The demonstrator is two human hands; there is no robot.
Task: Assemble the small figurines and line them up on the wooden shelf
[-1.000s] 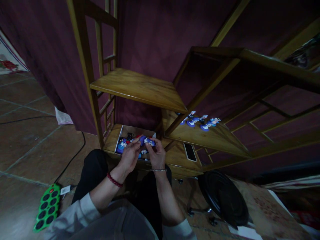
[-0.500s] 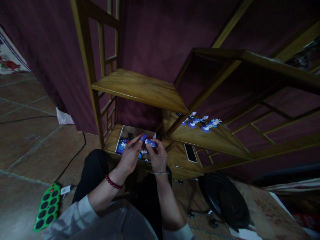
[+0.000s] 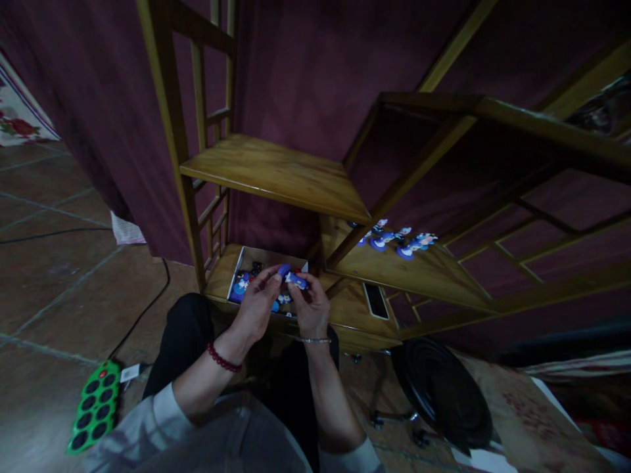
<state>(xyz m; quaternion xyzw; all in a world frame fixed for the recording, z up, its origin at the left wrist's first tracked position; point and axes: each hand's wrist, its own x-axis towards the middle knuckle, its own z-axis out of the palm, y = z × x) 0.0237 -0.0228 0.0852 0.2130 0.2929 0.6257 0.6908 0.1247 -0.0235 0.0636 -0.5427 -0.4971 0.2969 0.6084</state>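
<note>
My left hand pinches a round purple base between thumb and fingers. Close beside it, my right hand is closed on a small purple-and-white figurine part. The two pieces almost meet; whether they touch I cannot tell. Below and behind my hands stands an open white box on the low shelf, with several small blue, white, red and dark toy pieces inside. My hands cover part of the box.
Several finished-looking figurines on purple bases stand on the shelf board at right. A phone lies on the lower board. A black round stool is at right, a green power strip on the floor at left.
Almost nothing differs. Both hands keep hold of their pieces in the same spot, and the purple base looks slightly turned in my left fingers.
</note>
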